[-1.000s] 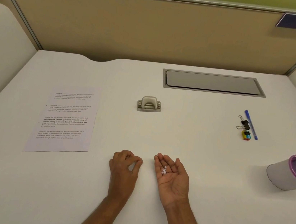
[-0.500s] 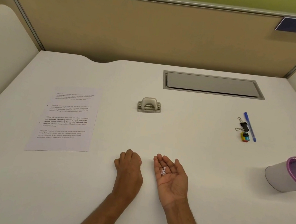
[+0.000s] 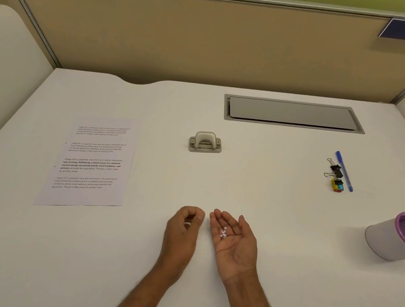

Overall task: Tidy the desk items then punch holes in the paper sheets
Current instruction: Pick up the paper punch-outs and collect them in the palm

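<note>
The white, matte worktop runs out of view at the bottom and on both sides. A grey metal flap is set flush into it, far beyond the fingers of the right hand.

Well to the left of the left fingers lie the paper sheets. They are stacked flat, and the print is too small to read. How many sheets there are cannot be told.

Far to the right of the right fingers, a tipped-over cup with a purple mesh inside is cut off by the picture's edge.

The left hand lay knuckles-up half a second ago. It now stands on its side, with its fingers curled and the thumb tip meeting the forefinger. Whether they pinch anything is too small to tell.

The right hand has kept its place, palm up. Its fingers are together and gently cupped.

The hole punch, grey metal with a rounded lever, sits straight beyond the left fingertips, well apart from them.

Beyond and to the right of the right fingers lies a slim blue pen. Just beside it are black binder clips and a small yellow block, which is hard to identify.

A few tiny white paper dots rest at the base of the right fingers, as before.
</note>
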Motion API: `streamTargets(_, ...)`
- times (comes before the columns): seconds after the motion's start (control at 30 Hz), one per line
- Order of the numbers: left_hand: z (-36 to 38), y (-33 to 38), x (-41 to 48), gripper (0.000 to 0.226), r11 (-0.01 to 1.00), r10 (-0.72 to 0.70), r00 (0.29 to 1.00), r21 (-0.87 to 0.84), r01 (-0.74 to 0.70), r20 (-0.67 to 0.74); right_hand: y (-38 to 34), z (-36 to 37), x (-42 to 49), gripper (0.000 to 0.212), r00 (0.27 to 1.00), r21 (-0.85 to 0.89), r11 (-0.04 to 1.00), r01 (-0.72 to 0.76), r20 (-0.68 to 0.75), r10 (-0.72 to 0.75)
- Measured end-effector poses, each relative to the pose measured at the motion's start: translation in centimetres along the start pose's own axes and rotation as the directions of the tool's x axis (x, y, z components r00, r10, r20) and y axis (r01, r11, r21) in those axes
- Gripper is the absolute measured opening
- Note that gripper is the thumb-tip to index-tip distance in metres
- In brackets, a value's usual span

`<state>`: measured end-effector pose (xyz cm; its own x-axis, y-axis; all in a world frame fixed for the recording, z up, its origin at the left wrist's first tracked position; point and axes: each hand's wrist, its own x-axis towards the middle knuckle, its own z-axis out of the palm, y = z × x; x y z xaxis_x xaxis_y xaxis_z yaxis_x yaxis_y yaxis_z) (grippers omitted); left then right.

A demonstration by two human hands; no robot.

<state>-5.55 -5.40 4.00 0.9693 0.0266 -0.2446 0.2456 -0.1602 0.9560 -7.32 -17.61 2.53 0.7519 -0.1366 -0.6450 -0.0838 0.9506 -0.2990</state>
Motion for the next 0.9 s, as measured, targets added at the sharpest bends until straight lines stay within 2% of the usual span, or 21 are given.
streamTargets(0.13, 1.8, 0.4, -1.4, 0.01, 0.998, 0.049, 0.996, 0.021, -0.051, 0.072, 0.4, -0.2, 0.1, 0.038, 0.999, -0.029, 0.999, -0.028, 0.014, 0.029)
streamTargets(0.33, 3.6, -0.2, -2.7, 0.016, 0.98, 0.126, 0.99, 0.15, -0.133, 0.055, 0.2, -0.2, 0.0, 0.038, 0.998, -0.027, 0.997, -0.068, 0.017, 0.068)
streamTargets(0.6, 4.0, -0.1, -3.2, 0.028, 0.976, 0.161, 0.986, 0.145, -0.166, 0.041, 0.1, -0.3, 0.0, 0.039, 0.997, -0.028, 0.996, -0.081, 0.014, 0.081)
streamTargets(0.8, 3.5, -0.4, -2.7, 0.026, 0.986, 0.138, 0.99, 0.097, -0.139, 0.017, 0.2, -0.2, -0.1, 0.038, 0.997, -0.016, 0.997, -0.074, 0.027, 0.075)
streamTargets(0.9, 3.4, -0.7, -2.7, 0.019, 0.977, 0.178, 0.984, 0.121, -0.175, -0.013, 0.1, -0.2, -0.1, 0.038, 0.997, -0.016, 0.997, -0.071, 0.028, 0.072)
